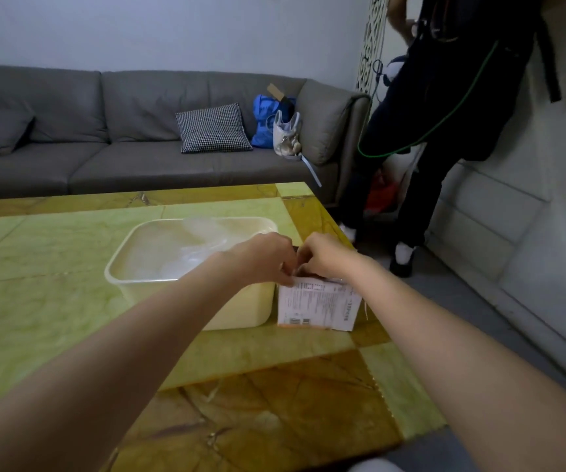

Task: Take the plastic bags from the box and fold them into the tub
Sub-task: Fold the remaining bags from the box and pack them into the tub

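A small cardboard box [319, 306] with a white printed label stands near the right edge of the table, right beside a translucent plastic tub [240, 311]. Clear plastic bags [203, 240] lie inside the tub. My left hand [264, 258] and my right hand [326, 255] meet over the open top of the box, fingers curled down at its opening. What the fingers pinch is hidden behind the hands and the box rim.
The table [53, 294] is green and amber stone with its right edge close to the box. A grey sofa [121, 137] with a checked cushion and bags stands behind. A person in dark clothes [421, 137] stands at the right by the wall.
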Tool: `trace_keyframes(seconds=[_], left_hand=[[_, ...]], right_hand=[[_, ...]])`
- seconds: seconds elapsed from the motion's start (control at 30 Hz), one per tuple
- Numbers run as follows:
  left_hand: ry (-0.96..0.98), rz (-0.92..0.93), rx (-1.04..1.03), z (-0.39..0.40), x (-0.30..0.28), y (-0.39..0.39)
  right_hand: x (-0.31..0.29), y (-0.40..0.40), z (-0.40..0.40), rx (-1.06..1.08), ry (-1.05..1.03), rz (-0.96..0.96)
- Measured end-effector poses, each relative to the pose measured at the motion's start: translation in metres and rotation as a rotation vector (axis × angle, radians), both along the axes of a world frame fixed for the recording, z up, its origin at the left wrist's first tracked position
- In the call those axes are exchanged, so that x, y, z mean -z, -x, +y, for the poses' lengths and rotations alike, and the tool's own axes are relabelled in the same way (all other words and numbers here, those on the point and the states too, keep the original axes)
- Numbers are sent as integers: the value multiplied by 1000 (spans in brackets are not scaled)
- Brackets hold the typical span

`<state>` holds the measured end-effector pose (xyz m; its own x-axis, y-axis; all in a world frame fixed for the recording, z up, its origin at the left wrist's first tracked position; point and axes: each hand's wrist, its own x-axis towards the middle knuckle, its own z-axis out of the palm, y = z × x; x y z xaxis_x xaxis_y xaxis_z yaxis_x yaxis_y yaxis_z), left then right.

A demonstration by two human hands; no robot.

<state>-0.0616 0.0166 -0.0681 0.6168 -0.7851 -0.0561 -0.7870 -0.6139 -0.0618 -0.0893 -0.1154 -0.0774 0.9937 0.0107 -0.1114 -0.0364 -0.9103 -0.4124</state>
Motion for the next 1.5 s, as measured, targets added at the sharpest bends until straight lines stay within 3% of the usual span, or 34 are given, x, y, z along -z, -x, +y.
trace_keyframes(seconds=[0.4,1.0,1.23,1.5], left_hand=[[-59,-4,31,8,11,0],[-143,3,-75,4,3,8],[-151,13,-154,14,1,6],[-48,87,-236,52,4,4]], right_hand=[[-8,-7,-1,76,-165,-7],[-2,-10,31,64,43,38],[-1,-15,45,-1,-10,65],[3,-26,77,6,-26,-60]])
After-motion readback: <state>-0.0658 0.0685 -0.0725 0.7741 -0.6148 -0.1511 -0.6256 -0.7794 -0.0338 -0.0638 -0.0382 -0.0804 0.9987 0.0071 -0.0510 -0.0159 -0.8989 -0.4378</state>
